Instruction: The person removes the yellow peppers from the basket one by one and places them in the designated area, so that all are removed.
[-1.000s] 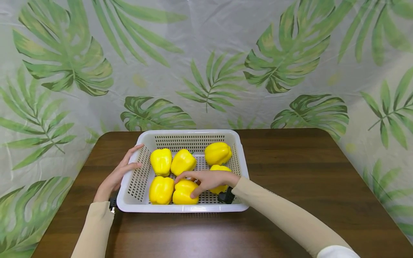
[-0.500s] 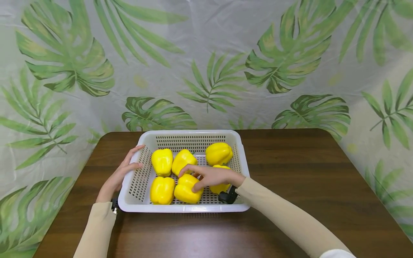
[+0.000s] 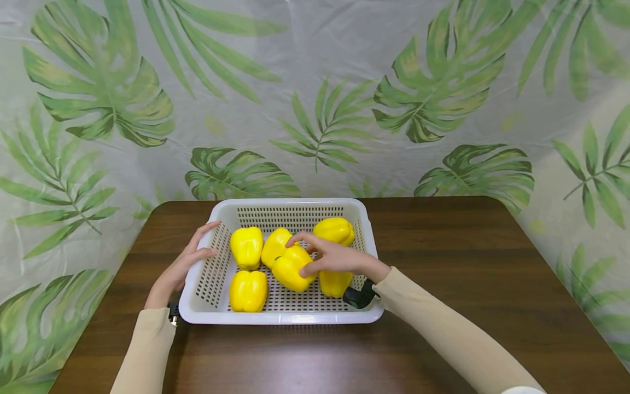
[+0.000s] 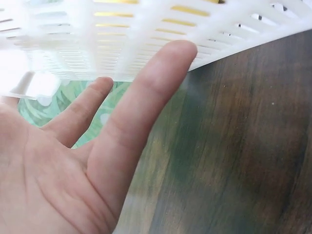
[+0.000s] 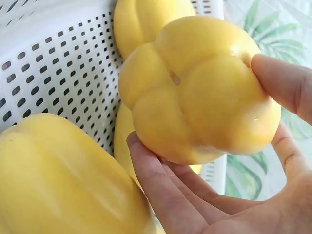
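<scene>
We look across a dark brown wood-grain table (image 3: pixel 467 246) with rounded far corners; behind it hangs a pale grey cloth (image 3: pixel 330 33) printed with green monstera leaves and palm fronds; light gleams on the near part of the tabletop. Left of the table's middle we see a white perforated plastic basket (image 3: pixel 231 318); at its left wall is the person's left hand (image 3: pixel 179 268), thumb and forefinger straight and spread wide, tips at the rim (a black device (image 3: pixel 173 313) sits at that wrist). Inside the basket, we find a far-left bell pepper (image 3: pixel 246 247) and a near-left bell pepper (image 3: pixel 248 291), both yellow like the rest; next a far-middle bell pepper (image 3: pixel 273 244), partly covered; in front of it the held bell pepper (image 3: pixel 291 271), tilted above the basket's floor, gripped between thumb and fingers of the right hand (image 3: pixel 334 257); then a far-right bell pepper (image 3: pixel 334 230) on its side, and a near-right bell pepper (image 3: pixel 336 283), partly hidden beneath that hand.
</scene>
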### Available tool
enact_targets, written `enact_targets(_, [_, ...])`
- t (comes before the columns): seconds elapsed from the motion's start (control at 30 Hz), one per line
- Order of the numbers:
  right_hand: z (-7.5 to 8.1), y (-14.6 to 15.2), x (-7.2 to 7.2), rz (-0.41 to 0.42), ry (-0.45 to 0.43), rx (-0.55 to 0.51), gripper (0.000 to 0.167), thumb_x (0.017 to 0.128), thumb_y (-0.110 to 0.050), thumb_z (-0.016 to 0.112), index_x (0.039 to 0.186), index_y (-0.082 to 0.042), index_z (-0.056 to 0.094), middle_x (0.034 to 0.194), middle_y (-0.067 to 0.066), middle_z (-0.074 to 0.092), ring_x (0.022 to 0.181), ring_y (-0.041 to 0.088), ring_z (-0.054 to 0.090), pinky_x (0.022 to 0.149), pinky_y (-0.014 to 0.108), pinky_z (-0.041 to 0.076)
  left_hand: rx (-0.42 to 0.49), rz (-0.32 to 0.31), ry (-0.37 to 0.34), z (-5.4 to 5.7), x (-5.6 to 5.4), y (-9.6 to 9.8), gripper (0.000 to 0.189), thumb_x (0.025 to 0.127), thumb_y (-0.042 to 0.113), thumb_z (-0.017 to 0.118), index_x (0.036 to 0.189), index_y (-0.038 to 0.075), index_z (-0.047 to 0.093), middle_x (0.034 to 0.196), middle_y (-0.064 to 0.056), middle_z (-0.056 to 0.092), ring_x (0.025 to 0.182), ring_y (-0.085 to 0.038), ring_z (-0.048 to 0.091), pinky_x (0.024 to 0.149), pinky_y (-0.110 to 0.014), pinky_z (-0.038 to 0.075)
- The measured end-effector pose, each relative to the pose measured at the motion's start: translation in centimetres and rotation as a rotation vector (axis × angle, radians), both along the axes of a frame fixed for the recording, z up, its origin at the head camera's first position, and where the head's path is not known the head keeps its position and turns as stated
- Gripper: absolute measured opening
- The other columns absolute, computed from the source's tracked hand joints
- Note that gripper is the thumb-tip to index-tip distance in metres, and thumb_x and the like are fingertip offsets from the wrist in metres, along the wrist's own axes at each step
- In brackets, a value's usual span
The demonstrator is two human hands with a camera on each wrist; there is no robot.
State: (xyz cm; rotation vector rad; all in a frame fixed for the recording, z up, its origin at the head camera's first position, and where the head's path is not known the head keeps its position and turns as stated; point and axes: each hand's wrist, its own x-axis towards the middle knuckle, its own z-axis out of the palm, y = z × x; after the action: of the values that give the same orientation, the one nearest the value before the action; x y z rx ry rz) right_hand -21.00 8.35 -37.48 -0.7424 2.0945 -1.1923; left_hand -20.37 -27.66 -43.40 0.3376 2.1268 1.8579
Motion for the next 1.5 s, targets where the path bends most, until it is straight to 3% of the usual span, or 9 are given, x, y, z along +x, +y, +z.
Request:
enact_targets(0.27, [0.6,1.0,0.3,-0.079,-0.011,-0.066,0.054,0.086,-0.024,0.068,0.134,-0.027,0.043,0.144,0.012,0.033,0.124,0.037,0.04,0.093,0.051,0.039,-0.009,-0.018,-0.01,0.2,-0.1,0.0,0.062,0.097,0.016,0.042,0.15,0.03,0.012,0.151,-0.024,0.008,0.117,-0.057,0.036,0.077,-0.057,0.049])
enact_targets(0.57, [0.7,2.3,0.3,-0.133,0.002,-0.116,0.052,0.086,-0.026,0.068,0.132,-0.028,0.045,0.144,0.001,0.029,0.119,0.034,0.041,0.091,0.049,0.041,-0.008,-0.023,-0.023,0.4,-0.1,0.0,0.063,0.097,0.014,0.042,0.15,0.029,0.011,0.151,-0.025,0.007,0.118,-0.058,0.034,0.078,-0.059,0.048])
enact_targets(0.77, [1.2,3.2,0.4,-0.166,-0.002,-0.126,0.054,0.087,-0.027,0.067,0.135,-0.026,0.042,0.142,0.006,0.032,0.12,0.033,0.042,0.088,0.047,0.044,-0.016,-0.028,-0.031,0.6,0.0,0.0,0.064,0.098,0.014,0.042,0.151,0.028,0.009,0.152,-0.025,0.005,0.119,-0.059,0.033,0.077,-0.061,0.047])
enact_targets(0.97, [2.0,4.0,0.4,-0.186,0.009,-0.135,0.054,0.088,-0.026,0.066,0.136,-0.027,0.041,0.136,0.007,0.043,0.123,0.032,0.04,0.09,0.048,0.043,-0.025,-0.019,-0.023,0.7,0.2,0.1,0.064,0.098,0.016,0.042,0.152,0.028,0.008,0.152,-0.024,0.003,0.119,-0.059,0.032,0.077,-0.06,0.048])
enact_targets(1.5, [2.1,6.6,-0.1,-0.219,0.05,-0.156,0.054,0.093,-0.028,0.061,0.143,-0.029,0.04,0.146,0.007,0.034,0.127,0.035,0.038,0.095,0.058,0.037,-0.023,0.009,-0.003,0.2,0.0,0.2,0.064,0.097,0.015,0.042,0.152,0.027,0.01,0.153,-0.023,0.006,0.119,-0.058,0.034,0.076,-0.059,0.049])
